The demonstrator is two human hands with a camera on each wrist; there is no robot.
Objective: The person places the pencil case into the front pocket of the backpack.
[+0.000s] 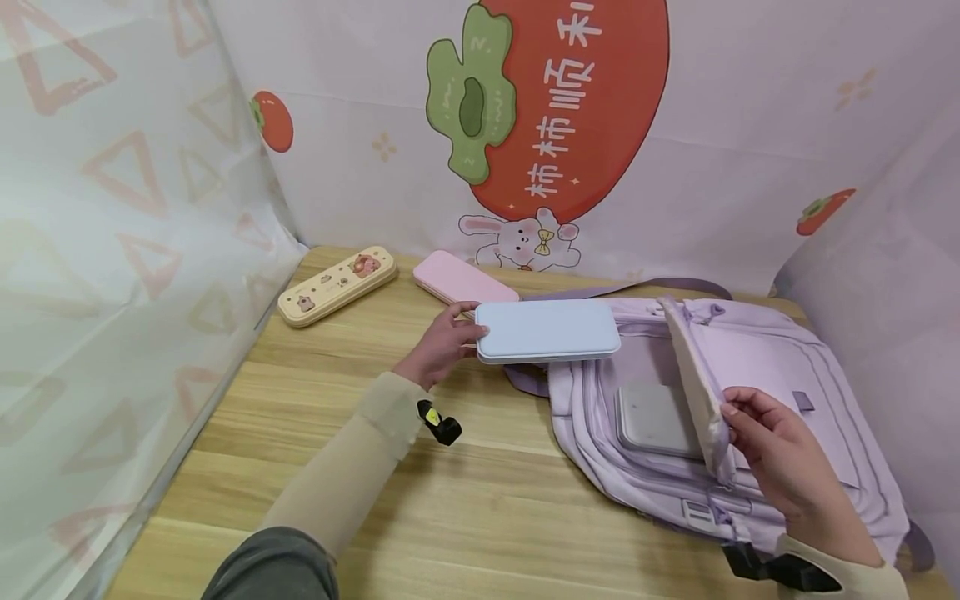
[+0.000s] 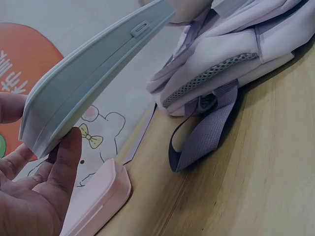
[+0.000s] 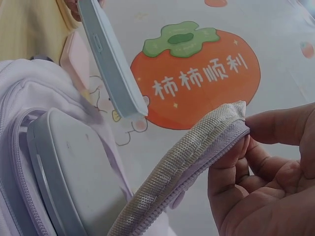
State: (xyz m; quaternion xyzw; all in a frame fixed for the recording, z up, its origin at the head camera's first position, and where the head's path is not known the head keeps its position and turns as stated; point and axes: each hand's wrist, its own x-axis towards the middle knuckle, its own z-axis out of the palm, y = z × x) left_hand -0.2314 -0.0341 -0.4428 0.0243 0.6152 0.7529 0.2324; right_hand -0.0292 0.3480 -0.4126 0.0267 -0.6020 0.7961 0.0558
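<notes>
Blue case (image 1: 551,331): held above the desk (image 1: 465,500), long axis left to right, right end over the backpack's (image 1: 787,358) far left edge.
Left hand (image 1: 444,342): nearer; fingers grasp the case's left end.
Right hand (image 1: 783,458): fingers pinch the raised flap (image 1: 693,383).
Grey case (image 1: 654,417): inside the backpack, nearer and farther right.

The left hand (image 1: 442,343) reaches farther forward than the right hand (image 1: 782,454), both pinching.

Wood-grain tabletop (image 1: 465,500) bears 3 things: cream case (image 1: 337,287), pink case (image 1: 461,277), open lilac backpack (image 1: 772,358).
</notes>
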